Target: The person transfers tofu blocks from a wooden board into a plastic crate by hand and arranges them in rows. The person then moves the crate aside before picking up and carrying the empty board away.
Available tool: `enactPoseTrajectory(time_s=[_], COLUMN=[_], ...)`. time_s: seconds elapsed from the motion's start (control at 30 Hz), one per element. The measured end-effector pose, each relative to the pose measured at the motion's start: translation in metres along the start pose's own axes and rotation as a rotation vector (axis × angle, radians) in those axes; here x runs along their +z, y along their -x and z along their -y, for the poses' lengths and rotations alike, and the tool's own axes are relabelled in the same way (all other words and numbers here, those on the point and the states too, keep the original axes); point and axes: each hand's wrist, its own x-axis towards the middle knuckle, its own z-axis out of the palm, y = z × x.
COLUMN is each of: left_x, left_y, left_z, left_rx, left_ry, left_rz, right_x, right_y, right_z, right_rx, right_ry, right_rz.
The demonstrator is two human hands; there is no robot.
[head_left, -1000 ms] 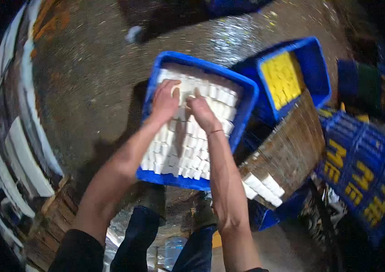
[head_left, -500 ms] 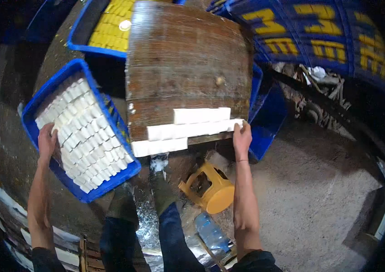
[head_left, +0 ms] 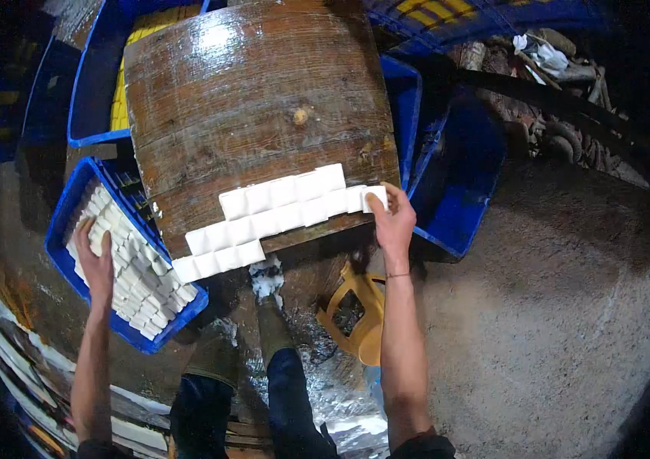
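Rows of white blocks (head_left: pixel 279 218) lie along the near edge of a wet wooden board (head_left: pixel 256 99). At the right end of the middle row, my right hand (head_left: pixel 392 218) has its thumb and fingers around the end block (head_left: pixel 374 200). My left hand (head_left: pixel 95 256) is over a blue crate (head_left: pixel 199 306) packed with small white pieces (head_left: pixel 145 287). Its thumb and fingers are apart, and nothing shows between them.
Behind the board's left side stands a blue crate (head_left: pixel 78 115) with yellow pieces (head_left: pixel 118 103). Blue crates (head_left: pixel 459 183) are right of the board. A yellow stool (head_left: pixel 371 340) stands near my legs. Debris (head_left: pixel 554 61) lies at the upper right.
Since a second ago, my right hand has gone from the crate of white pieces to the blocks on the board. My view has swung right. My left hand has opened over the crate.
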Motion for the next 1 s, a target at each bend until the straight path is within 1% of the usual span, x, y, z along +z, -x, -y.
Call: enactPoseTrajectory(time_s=[0.03, 0.07, 0.1, 0.13, 0.17, 0.2, 0.23, 0.27, 0.3, 0.33, 0.37, 0.4, 0.43, 0.47, 0.5, 0.57, 0.6, 0.63, 0.67, 0.7, 0.77, 0.8, 0.83, 0.9, 0.97, 1.0], left_x=[0.004, 0.009, 0.015, 0.020, 0.026, 0.036, 0.046, 0.063, 0.070, 0.084, 0.086, 0.092, 0.101, 0.106, 0.122, 0.142, 0.143, 0.144, 0.144, 0.146, 0.146, 0.139, 0.135, 0.118, 0.111, 0.108], left_y=[0.001, 0.003, 0.006, 0.009, 0.012, 0.016, 0.021, 0.029, 0.035, 0.042, 0.046, 0.048, 0.052, 0.053, 0.062, 0.071, 0.072, 0.072, 0.071, 0.070, 0.070, 0.067, 0.065, 0.058, 0.055, 0.054], left_z=[-0.025, -0.054, -0.084, -0.113, -0.142, -0.160, -0.182, -0.190, -0.214, -0.228, -0.253, -0.270, -0.285, -0.302, -0.310, -0.324, -0.327, -0.329, -0.330, -0.326, -0.310, -0.306, -0.300, -0.298, -0.284, -0.279], left_rx=[-0.010, -0.007, -0.008, 0.012, -0.001, 0.026, 0.018, 0.029, -0.025, -0.086, -0.278, -0.298, -0.428, -0.534, -0.579, -0.751, -0.756, -0.869, -0.976, -0.973, -1.019, -1.055, -1.053, -1.073, -1.063, -1.051], left_ry=[0.067, 0.149, 0.233, 0.257, 0.351, 0.440, 0.532, 0.601, 0.692, 0.860, 0.939, 0.924, 0.990, 1.075, 1.108, 1.179, 1.181, 1.419, 1.660, 1.660, 1.708, 1.763, 1.803, 1.769, 1.822, 1.878], left_rz=[-0.006, 0.008, 0.022, 0.041, 0.070, 0.095, 0.140, 0.152, 0.225, 0.298, 0.437, 0.530, 0.626, 0.715, 0.704, 0.666, 0.662, 0.666, 0.663, 0.658, 0.600, 0.567, 0.550, 0.487, 0.494, 0.511], right_x=[-0.001, 0.001, 0.012, 0.023, 0.033, 0.037, 0.039, 0.038, 0.038, 0.038, 0.035, 0.032, 0.027, 0.017, 0.008, 0.004, 0.009, 0.015, 0.015, 0.016, 0.025, 0.038, 0.057, 0.075, 0.081, 0.078], right_y=[0.005, 0.010, 0.017, 0.022, 0.027, 0.033, 0.038, 0.040, 0.040, 0.038, 0.031, 0.024, 0.019, 0.019, 0.023, 0.041, 0.049, 0.056, 0.055, 0.054, 0.047, 0.045, 0.046, 0.062, 0.067, 0.068], right_z=[0.004, 0.008, 0.000, -0.003, -0.004, 0.002, 0.004, 0.011, 0.017, 0.013, 0.009, 0.005, 0.004, 0.011, 0.025, 0.052, 0.055, 0.056, 0.058, 0.060, 0.060, 0.041, 0.020, 0.024, 0.025, 0.030], right_rx=[-0.018, -0.277, -0.293, -0.240, -0.188, -0.182, -0.217, -0.195, -0.172, -0.170, -0.059, 0.051, 0.141, 0.140, 0.136, 0.077, 0.023, -0.024, -0.003, 0.017, 0.072, -0.095, -0.163, -0.191, -0.207, -0.134], right_ry=[0.009, 0.308, 0.508, 0.437, 0.365, 0.325, 0.296, 0.282, 0.267, 0.263, 0.012, -0.238, -0.426, -0.456, -0.485, -0.502, -0.575, -0.503, -0.382, -0.264, -0.001, 0.130, 0.255, 0.375, 0.364, 0.231], right_rz=[0.057, 0.036, 0.010, 0.026, 0.042, 0.085, 0.085, 0.068, 0.051, 0.052, 0.081, 0.109, 0.125, 0.165, 0.208, 0.341, 0.422, 0.424, 0.377, 0.328, 0.031, -0.066, -0.119, -0.081, -0.083, -0.086])
